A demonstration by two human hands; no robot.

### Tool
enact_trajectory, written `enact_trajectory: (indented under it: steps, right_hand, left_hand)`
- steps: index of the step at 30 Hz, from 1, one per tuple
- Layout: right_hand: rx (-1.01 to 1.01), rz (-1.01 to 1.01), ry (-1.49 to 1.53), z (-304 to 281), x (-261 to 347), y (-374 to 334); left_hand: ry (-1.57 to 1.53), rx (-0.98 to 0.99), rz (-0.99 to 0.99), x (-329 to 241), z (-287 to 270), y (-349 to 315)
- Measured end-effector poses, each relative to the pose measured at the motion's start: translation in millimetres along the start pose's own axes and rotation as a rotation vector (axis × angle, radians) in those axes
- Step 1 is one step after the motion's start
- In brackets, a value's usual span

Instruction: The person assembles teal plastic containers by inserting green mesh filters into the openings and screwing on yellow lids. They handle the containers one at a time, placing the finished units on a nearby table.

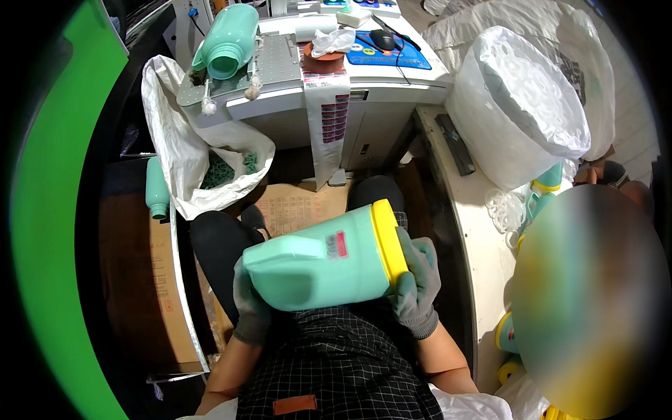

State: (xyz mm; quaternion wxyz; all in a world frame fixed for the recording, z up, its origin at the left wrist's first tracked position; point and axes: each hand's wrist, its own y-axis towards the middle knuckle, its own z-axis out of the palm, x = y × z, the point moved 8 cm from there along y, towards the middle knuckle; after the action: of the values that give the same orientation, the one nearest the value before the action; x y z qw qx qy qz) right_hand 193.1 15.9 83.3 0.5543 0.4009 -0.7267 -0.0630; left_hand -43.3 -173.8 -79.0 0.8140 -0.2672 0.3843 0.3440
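Note:
A mint-green plastic jug lies on its side across my lap, with a yellow screw lid at its right end. A small white and red label is stuck to the upward-facing side. My left hand, in a grey glove, is wrapped round the jug's left end; its fingers are partly hidden beneath. At the other end, my right hand, also gloved, presses its thumb and fingers against the yellow lid. The jug is slightly tilted, lid end higher in the view.
Ahead, another green jug lies uncapped on a grey metal plate. A label strip hangs from the white machine. A white sack holds green scraps. To the right stands a bag of white rings; loose rings lie on the bench.

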Motion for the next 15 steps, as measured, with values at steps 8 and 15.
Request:
enact_trajectory:
  steps: [8, 15]
  right_hand:
    - [-0.526, 0.682, 0.710, -2.1, -102.4, -59.2]
    - [-0.582, 0.530, 1.109, -94.5, -119.0, -50.9]
  left_hand:
    - [0.439, 0.025, 0.315, -76.9, 73.0, -2.8]
    - [0.474, 0.298, 0.441, -70.7, 134.2, -2.3]
